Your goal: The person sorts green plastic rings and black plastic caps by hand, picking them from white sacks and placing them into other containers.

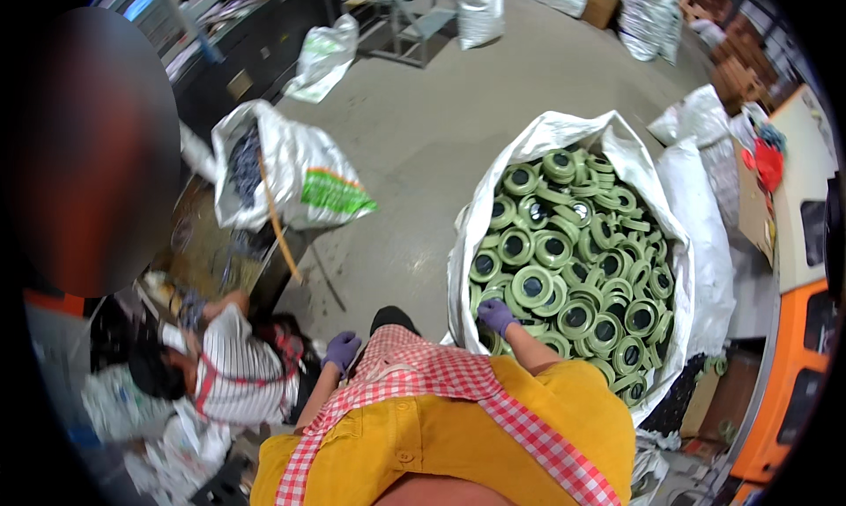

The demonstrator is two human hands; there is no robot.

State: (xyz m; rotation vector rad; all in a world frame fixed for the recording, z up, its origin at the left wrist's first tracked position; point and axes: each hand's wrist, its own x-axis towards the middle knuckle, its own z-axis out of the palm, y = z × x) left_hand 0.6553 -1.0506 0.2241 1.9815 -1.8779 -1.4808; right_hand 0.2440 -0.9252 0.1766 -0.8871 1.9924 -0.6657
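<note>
A big white woven sack stands in front of me on the right, its mouth spread wide. Heaped inside are round green plastic parts with dark centres, some with a curved arm. My right hand, in a purple glove, is at the near left side of the sack's mouth, over the parts. Its fingers look curled; whether they grip anything is hidden. My left hand, also purple-gloved, hangs beside my checked apron, fingers curled and nothing visible in them.
At left, a person in a striped shirt bends low beside a white sack of dark pieces, with a stick leaning from it. An orange and cream machine borders the right. White sacks stand between. Metal steps are farther back.
</note>
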